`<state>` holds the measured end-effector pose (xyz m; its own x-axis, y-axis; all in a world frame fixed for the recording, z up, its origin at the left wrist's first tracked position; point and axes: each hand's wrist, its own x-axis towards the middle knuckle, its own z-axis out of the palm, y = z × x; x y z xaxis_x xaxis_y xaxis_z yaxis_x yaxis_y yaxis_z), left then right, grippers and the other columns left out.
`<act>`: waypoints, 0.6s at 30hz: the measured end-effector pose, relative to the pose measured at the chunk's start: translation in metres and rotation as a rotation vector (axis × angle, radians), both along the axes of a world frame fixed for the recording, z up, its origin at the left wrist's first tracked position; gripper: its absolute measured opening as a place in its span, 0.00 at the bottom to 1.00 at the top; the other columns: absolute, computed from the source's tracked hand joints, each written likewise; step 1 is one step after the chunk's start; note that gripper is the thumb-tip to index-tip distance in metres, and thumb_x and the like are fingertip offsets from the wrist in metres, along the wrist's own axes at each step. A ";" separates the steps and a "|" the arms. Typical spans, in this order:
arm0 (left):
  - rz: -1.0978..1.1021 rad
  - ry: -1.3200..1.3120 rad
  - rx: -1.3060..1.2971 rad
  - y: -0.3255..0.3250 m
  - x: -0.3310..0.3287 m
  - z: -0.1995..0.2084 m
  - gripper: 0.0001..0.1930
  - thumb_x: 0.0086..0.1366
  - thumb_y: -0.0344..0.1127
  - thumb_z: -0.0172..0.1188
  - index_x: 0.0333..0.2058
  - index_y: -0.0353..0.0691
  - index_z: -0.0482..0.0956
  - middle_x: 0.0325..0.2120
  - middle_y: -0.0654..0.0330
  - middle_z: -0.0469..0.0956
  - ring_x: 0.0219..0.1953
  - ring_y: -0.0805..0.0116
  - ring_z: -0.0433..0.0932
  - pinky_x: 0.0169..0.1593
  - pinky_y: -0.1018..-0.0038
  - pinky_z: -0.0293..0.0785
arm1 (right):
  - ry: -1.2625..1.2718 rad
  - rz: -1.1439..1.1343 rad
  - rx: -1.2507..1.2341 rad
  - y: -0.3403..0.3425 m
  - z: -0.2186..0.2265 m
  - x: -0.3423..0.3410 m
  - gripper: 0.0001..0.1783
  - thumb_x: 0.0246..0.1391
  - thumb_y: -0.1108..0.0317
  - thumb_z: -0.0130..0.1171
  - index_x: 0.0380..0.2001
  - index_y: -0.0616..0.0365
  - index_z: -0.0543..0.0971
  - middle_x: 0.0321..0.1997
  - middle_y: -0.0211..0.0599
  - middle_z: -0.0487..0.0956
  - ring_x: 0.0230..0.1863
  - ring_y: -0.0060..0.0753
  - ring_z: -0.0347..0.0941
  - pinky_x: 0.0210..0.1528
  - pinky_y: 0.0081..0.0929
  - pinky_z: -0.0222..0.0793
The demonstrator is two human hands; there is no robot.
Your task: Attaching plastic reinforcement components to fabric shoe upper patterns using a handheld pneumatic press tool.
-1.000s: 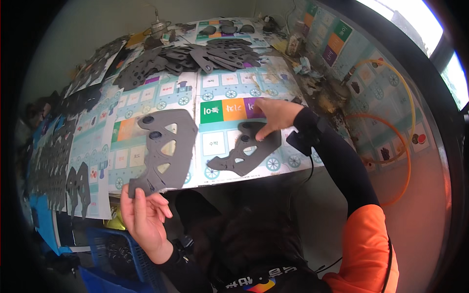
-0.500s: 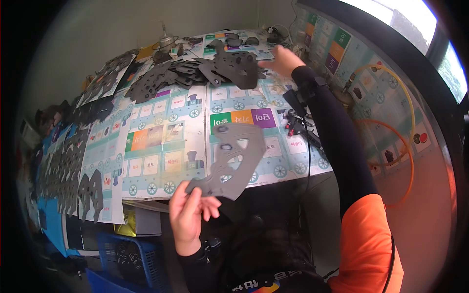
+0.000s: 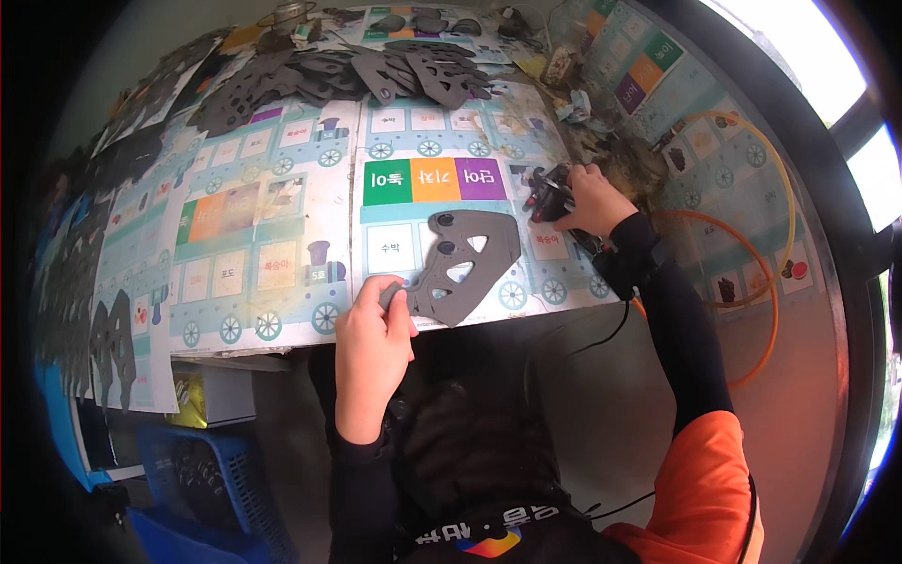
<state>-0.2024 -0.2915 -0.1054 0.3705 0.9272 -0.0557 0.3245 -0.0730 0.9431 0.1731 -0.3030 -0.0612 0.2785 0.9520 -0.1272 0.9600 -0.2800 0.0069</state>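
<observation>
My left hand (image 3: 374, 338) pinches the narrow end of a flat dark grey piece (image 3: 467, 266) with several cut-out openings and two round dark spots. The piece is over the near edge of the table; whether it rests on the surface I cannot tell. To the right of it, my right hand (image 3: 598, 202) has its fingers curled on a small black tool (image 3: 548, 199) with red parts, lying on the table. The tool's kind is hard to make out, since my fingers cover part of it.
A heap of similar grey pieces (image 3: 272, 83) spreads across the back of the table (image 3: 338, 235). More lie on sheets at the left (image 3: 70, 273). Orange and yellow hoses (image 3: 775, 310) loop at the right. A blue crate (image 3: 202, 479) stands below left.
My right hand has come back from the far heap to the black tool. My left hand has lifted slightly with the grey piece, and the view has tilted downward.
</observation>
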 end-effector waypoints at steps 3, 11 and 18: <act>-0.019 -0.015 -0.011 0.004 0.007 -0.005 0.09 0.76 0.30 0.56 0.51 0.37 0.79 0.19 0.59 0.81 0.14 0.75 0.75 0.21 0.73 0.68 | 0.056 0.064 0.023 -0.003 -0.012 0.020 0.40 0.42 0.58 0.79 0.51 0.74 0.72 0.51 0.63 0.76 0.57 0.61 0.74 0.60 0.44 0.72; -0.031 -0.002 0.254 0.003 0.010 -0.034 0.09 0.73 0.30 0.61 0.49 0.35 0.78 0.20 0.52 0.80 0.18 0.57 0.79 0.26 0.65 0.72 | 1.250 -0.277 0.158 -0.045 0.085 -0.090 0.21 0.38 0.81 0.50 0.39 0.70 0.82 0.41 0.42 0.84 0.45 0.36 0.79 0.41 0.27 0.77; -0.001 -0.036 0.256 0.005 0.012 -0.032 0.09 0.69 0.28 0.65 0.46 0.36 0.78 0.22 0.45 0.79 0.23 0.46 0.81 0.28 0.60 0.72 | 1.241 -0.324 -0.340 -0.054 0.097 -0.154 0.29 0.41 0.85 0.53 0.52 0.69 0.75 0.39 0.43 0.83 0.41 0.32 0.81 0.25 0.22 0.77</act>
<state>-0.1901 -0.2864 -0.1379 0.3685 0.9092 0.1936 0.2910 -0.3106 0.9049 0.0191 -0.3567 0.0353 0.0123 0.7354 -0.6775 0.2711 -0.6547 -0.7056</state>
